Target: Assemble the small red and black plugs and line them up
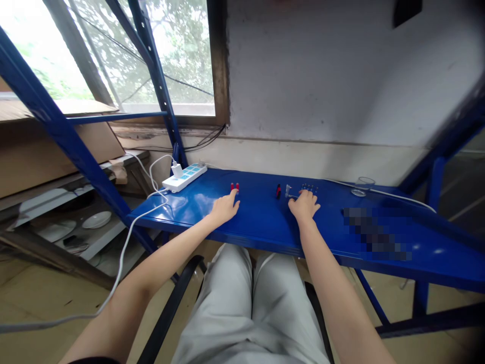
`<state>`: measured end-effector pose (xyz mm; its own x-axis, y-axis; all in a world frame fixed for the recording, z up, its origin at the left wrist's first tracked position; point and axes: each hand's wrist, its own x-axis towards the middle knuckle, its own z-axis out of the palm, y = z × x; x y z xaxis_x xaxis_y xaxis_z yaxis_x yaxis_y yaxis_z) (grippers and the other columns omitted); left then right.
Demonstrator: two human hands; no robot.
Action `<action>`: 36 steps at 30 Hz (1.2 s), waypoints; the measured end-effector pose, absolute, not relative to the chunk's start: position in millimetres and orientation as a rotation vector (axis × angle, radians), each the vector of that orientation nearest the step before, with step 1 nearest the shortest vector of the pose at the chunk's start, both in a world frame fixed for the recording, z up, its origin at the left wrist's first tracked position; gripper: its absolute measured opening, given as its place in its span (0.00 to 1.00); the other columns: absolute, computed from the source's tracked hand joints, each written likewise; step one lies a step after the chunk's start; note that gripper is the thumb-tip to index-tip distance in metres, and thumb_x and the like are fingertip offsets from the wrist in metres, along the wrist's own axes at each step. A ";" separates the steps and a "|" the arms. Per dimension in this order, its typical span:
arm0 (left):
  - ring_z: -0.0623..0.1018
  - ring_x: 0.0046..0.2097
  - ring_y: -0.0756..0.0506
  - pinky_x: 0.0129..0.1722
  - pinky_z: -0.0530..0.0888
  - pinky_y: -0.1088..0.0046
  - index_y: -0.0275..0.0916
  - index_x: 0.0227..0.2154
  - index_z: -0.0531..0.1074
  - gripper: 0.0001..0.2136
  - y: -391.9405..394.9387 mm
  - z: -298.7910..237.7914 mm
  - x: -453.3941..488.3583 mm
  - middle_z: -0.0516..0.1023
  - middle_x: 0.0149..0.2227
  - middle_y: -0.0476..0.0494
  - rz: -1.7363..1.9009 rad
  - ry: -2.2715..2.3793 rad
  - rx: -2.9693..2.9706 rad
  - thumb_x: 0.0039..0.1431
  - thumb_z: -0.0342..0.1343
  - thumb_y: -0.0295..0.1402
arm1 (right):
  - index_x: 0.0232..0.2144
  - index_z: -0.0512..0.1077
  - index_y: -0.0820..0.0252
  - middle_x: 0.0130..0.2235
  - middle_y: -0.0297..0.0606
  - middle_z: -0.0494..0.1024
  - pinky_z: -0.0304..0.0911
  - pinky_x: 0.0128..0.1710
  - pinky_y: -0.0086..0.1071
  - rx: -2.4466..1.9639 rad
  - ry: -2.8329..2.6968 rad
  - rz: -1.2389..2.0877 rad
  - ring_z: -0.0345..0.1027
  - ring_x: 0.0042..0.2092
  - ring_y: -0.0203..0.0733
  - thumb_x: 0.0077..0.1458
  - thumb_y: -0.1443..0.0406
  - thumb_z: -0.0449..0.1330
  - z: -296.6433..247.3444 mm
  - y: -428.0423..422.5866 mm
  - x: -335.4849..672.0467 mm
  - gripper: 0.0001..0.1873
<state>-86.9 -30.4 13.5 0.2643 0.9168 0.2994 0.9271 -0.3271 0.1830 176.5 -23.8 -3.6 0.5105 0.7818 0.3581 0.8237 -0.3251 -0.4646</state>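
My left hand point(225, 207) rests over the blue tabletop with its index finger stretched out to a pair of small red pieces point(234, 186). The fingertip is at or just touching their near end. My right hand point(304, 205) lies with fingers spread at the near edge of several tiny metal pieces point(310, 187), partly covering them. Just left of that hand is a small clear or silvery part point(288, 191), with a thin rod reaching toward the fingers. Farther left lies a small red and black item point(278, 191). Their exact kinds are too small to make out.
A white power strip point(185, 177) with a plugged-in charger sits at the table's left end, its cable point(125, 247) hanging past my left arm. A clear round container point(358, 192) stands back right. A blurred dark object point(375, 233) lies on the blue table point(261, 222).
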 end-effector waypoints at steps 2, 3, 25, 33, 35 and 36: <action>0.77 0.38 0.40 0.38 0.70 0.67 0.38 0.59 0.49 0.25 -28.3 12.6 -88.3 0.76 0.38 0.38 -0.560 -1.825 -2.460 0.60 0.43 0.37 | 0.49 0.61 0.66 0.53 0.52 0.65 0.51 0.48 0.50 -2.157 -1.314 -0.081 0.54 0.54 0.55 0.46 0.67 0.51 -5.7 -21.9 177.7 0.25; 0.77 0.38 0.40 0.38 0.70 0.67 0.37 0.61 0.46 0.27 -27.0 12.3 -87.7 0.76 0.38 0.37 -0.557 -1.833 -2.455 0.60 0.43 0.37 | 0.51 0.60 0.66 0.53 0.52 0.64 0.50 0.49 0.51 -2.158 -1.322 -0.067 0.52 0.55 0.54 0.47 0.68 0.50 -6.7 -20.8 178.3 0.26; 0.76 0.42 0.39 0.39 0.71 0.66 0.33 0.59 0.52 0.21 11.7 10.8 -59.0 0.75 0.39 0.32 -0.372 -1.903 -2.307 0.63 0.36 0.32 | 0.56 0.58 0.64 0.57 0.49 0.62 0.44 0.54 0.56 -2.162 -1.406 0.092 0.48 0.60 0.49 0.52 0.69 0.45 -12.2 -10.0 184.8 0.27; 0.76 0.41 0.42 0.39 0.70 0.69 0.34 0.43 0.66 0.13 18.0 10.9 -47.0 0.74 0.40 0.34 -0.557 -1.772 -2.416 0.62 0.37 0.27 | 0.51 0.61 0.65 0.53 0.52 0.65 0.49 0.50 0.54 -2.158 -1.347 0.046 0.53 0.56 0.53 0.49 0.70 0.46 -8.8 -14.9 182.7 0.25; 0.76 0.40 0.43 0.38 0.69 0.69 0.34 0.40 0.67 0.13 16.0 12.1 -42.1 0.74 0.39 0.34 -0.722 -1.714 -2.477 0.63 0.38 0.28 | 0.48 0.63 0.65 0.50 0.52 0.67 0.50 0.48 0.52 -2.128 -1.328 -0.004 0.56 0.53 0.53 0.49 0.70 0.46 -7.9 -15.9 182.1 0.23; 0.76 0.40 0.43 0.38 0.69 0.69 0.35 0.38 0.67 0.12 15.2 12.4 -39.4 0.74 0.38 0.35 -0.815 -1.694 -2.507 0.63 0.38 0.29 | 0.47 0.64 0.65 0.48 0.52 0.68 0.51 0.47 0.50 -2.103 -1.322 -0.033 0.57 0.51 0.53 0.49 0.69 0.45 -7.6 -16.2 181.9 0.21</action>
